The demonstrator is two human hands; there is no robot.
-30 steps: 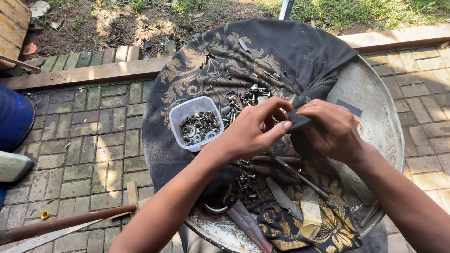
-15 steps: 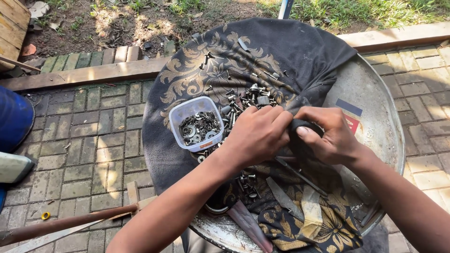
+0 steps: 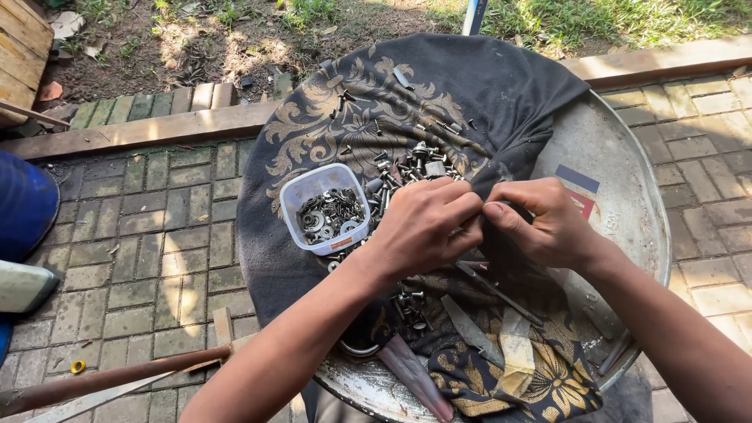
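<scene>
My left hand (image 3: 427,227) and right hand (image 3: 544,223) meet at the centre of the frame, fingertips pinched together on a small part hidden between them, so I cannot tell what it is; both hands work over the black patterned cloth (image 3: 352,117) draped across the round metal tray (image 3: 627,188). The clear plastic tub of washers (image 3: 325,207) sits just left of my left hand, and the pile of loose bolts and nuts (image 3: 407,168) lies just above it. Risk: a slipped pinch would likely drop the part into that pile, and a sideways knock from my left wrist could tip the tub.
</scene>
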